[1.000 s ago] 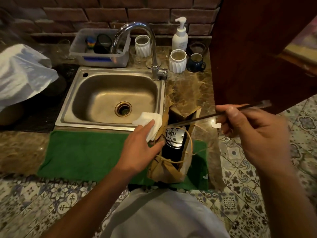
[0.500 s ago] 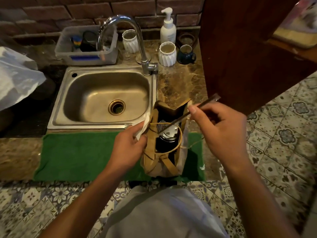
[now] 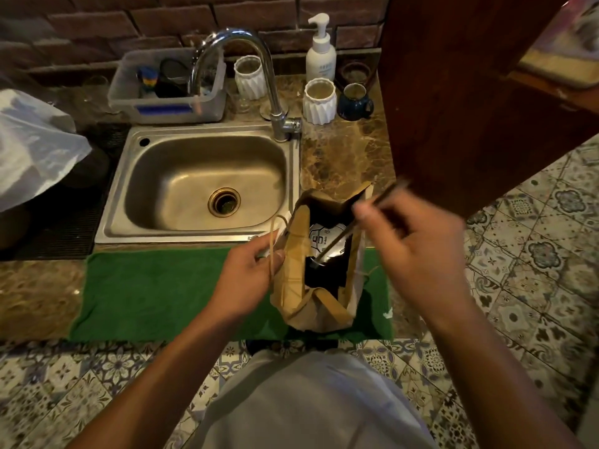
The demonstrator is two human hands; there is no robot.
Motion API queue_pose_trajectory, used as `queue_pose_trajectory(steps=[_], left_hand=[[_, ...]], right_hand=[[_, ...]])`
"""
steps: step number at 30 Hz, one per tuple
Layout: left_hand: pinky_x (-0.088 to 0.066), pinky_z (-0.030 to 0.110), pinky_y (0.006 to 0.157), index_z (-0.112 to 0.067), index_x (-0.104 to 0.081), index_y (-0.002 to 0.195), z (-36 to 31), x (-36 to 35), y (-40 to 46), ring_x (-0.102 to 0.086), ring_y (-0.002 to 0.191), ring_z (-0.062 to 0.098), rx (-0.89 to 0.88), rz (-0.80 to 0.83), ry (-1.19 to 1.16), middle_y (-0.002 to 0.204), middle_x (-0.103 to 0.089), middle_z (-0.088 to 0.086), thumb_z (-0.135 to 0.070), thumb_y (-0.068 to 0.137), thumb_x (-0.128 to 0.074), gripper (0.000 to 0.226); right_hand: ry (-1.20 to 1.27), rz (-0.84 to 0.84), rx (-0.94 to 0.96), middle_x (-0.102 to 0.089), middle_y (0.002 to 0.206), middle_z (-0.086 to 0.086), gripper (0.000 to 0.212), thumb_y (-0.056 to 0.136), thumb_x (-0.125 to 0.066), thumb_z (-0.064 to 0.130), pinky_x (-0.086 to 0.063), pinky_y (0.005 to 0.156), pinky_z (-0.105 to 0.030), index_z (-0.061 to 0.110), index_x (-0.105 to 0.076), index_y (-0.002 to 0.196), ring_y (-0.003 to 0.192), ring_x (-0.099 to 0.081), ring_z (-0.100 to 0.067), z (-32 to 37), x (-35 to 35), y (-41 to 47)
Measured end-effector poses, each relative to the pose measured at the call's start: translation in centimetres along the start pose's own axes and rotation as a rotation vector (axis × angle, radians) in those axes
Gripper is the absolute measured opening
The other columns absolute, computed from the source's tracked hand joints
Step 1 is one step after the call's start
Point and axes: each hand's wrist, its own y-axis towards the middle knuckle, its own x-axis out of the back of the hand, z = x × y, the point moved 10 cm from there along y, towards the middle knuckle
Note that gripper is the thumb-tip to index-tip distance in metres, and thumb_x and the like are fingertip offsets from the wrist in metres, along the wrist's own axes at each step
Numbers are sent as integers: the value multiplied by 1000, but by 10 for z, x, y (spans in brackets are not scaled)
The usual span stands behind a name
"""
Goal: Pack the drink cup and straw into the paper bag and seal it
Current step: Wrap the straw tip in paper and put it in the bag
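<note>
A brown paper bag (image 3: 293, 270) stands open on a green towel (image 3: 162, 290) at the counter's front edge. Inside it sits a dark drink cup (image 3: 327, 251) with a white printed lid. My right hand (image 3: 411, 241) pinches a thin dark straw (image 3: 340, 238), which slants down into the bag with its lower end over the lid. My left hand (image 3: 249, 270) grips the bag's left rim together with a white napkin (image 3: 275, 236) and a string handle. The right hand is blurred by motion.
A steel sink (image 3: 116, 202) with a tall tap (image 3: 259, 59) lies behind the towel. White ribbed cups, a blue mug (image 3: 355, 102), a soap pump bottle (image 3: 321, 53) and a plastic tub (image 3: 168, 105) stand at the back. A wooden panel (image 3: 470, 92) rises on the right.
My right hand has come down and left, pushing the straw from above the bag's mouth deeper into the bag over the cup lid. My left hand has kept its grip on the rim.
</note>
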Motion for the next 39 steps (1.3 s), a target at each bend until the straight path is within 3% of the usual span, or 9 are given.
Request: queue_pose_trajectory(steps=[3,6,10,14,19,25,32,35,39], left_hand=[[-57,26,88,-33,-75,115,5,5,1,-68,108,6,10,-49,-7,115,-76,-8,-9,99,-60,33],[-58,42,95,-29,-74,121,8,12,3,-69,110,11,-2,-79,16,117,-76,-7,-12,99,-61,31],[-59,30,91,-35,-73,120,13,18,1,-68,106,-5,-17,-86,22,108,-75,-26,-9,99,-61,35],[-55,8,75,-43,-73,115,11,19,0,-65,96,-19,-44,-86,21,97,-72,-39,-7,99,-60,42],[-59,34,93,-31,-64,136,8,20,-1,-68,106,0,-109,-109,63,122,-72,-13,-6,99,-58,46],[-41,13,102,-30,-47,151,-11,11,-7,-55,121,2,-302,-60,295,137,-61,-6,-4,98,-58,60],[-40,7,99,-32,-40,155,-12,7,-8,-55,124,9,-346,-34,291,135,-58,1,1,97,-54,69],[-49,26,97,-35,-44,153,-15,9,-8,-59,115,13,-381,-46,264,132,-61,1,4,95,-54,71],[-44,21,106,-39,-45,151,-14,13,-7,-50,130,2,-365,-61,229,143,-55,-5,6,94,-54,74]], right_hand=[[-315,380,64,-59,66,15,32,97,-51,55,-38,48,-21,30,-71,92,55,-50,2,-7,-61,-17],[-468,522,48,-70,74,12,27,97,-57,54,-35,50,-20,35,-75,102,61,-56,-7,-22,-83,-26],[-523,517,30,-75,81,12,20,93,-66,50,-19,50,-15,39,-76,106,64,-48,-6,-31,-80,-21],[-552,527,-51,-77,86,9,20,93,-68,47,-37,54,-20,41,-76,110,73,-64,-12,-38,-78,-18],[-561,569,-97,-77,107,8,44,91,-66,56,-45,67,-27,42,-62,133,96,-70,-18,-34,-77,-15],[-490,131,13,-71,122,-1,36,100,-55,43,-42,64,-28,25,-63,129,91,-71,-23,12,-42,30],[-631,460,115,-54,149,-7,56,99,-43,61,-32,114,-49,22,-66,133,143,-39,-30,22,-119,77],[-582,679,94,-66,133,-5,58,99,-39,66,-34,113,-51,25,-76,117,135,-48,-29,15,-149,82],[-348,754,27,-74,97,3,23,95,-64,46,-50,87,-38,28,-78,92,96,-66,-19,12,-159,85]])
